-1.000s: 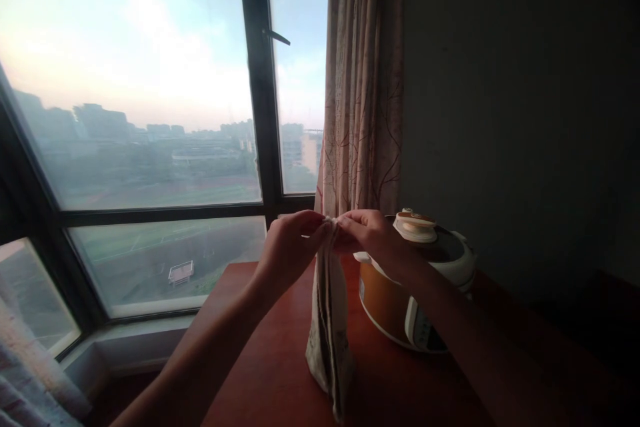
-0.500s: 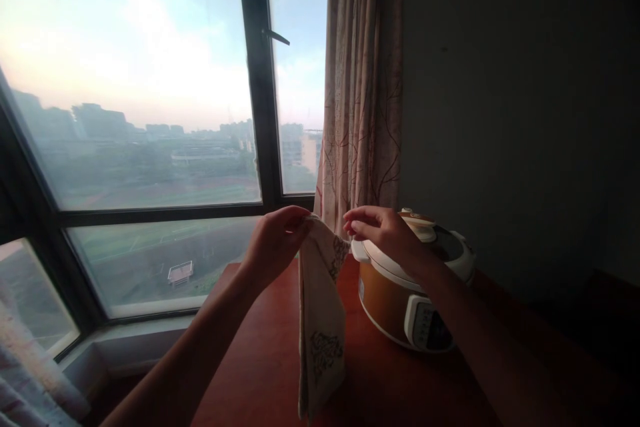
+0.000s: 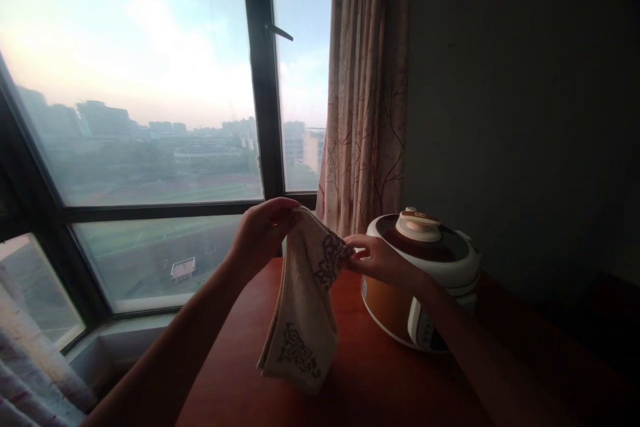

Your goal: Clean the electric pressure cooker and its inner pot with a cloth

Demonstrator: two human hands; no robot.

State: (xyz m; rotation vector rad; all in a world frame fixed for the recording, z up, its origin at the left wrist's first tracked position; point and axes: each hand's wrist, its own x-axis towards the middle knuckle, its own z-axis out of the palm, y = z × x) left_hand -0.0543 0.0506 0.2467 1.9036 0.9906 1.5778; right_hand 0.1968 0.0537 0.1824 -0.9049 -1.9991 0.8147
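A cream cloth with dark patterned prints hangs over the reddish wooden table. My left hand pinches its upper left corner, fingers closed on the fabric. My right hand pinches the upper right edge, lower than the left. The cloth's bottom end reaches down close to the table top. Just right of my right hand stands an orange and white rice cooker with its lid shut.
A patterned curtain hangs behind the cooker beside a dark wall. A large window with a black frame fills the left side, its sill below. Striped fabric shows at the lower left corner.
My hands have drawn apart, spreading the cloth from a narrow folded strip into a wider hanging sheet. My right hand has dropped lower and the cloth has swung left.
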